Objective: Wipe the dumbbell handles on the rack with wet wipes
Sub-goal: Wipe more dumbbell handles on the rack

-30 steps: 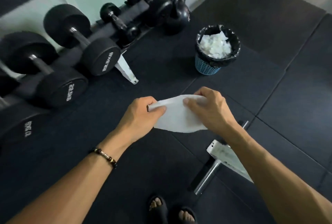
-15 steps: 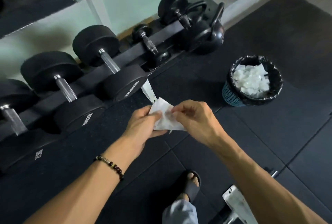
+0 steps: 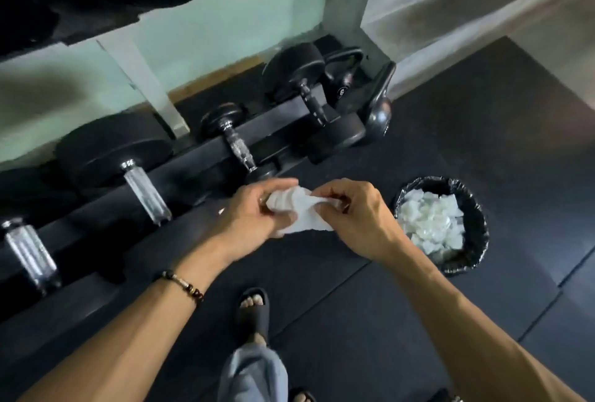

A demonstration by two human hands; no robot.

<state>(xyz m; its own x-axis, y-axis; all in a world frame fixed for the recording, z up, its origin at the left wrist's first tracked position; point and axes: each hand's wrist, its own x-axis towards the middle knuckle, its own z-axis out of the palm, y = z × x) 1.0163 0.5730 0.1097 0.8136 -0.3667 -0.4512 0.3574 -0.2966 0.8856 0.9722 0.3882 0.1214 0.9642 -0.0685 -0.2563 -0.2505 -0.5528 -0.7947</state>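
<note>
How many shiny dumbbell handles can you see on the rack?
4: one far left, one beside it, a small one mid-rack, a darker one at the right. More may be hidden past the left edge.

white numeral on kettlebell [image 3: 343, 91] (blurred, perhaps 6), nothing else legible

Black dumbbell rack [image 3: 283, 116] bearing dumbbells [image 3: 146, 189], rubber floor [image 3: 483, 150] under lined bin [image 3: 476, 224]

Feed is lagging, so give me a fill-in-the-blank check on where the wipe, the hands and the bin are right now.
1. The white wet wipe is held by ____ hands.
2. The beaded bracelet sits on the ____ wrist.
3. The bin of used wipes stands on the ____.

Missing words: both; left; floor
</note>
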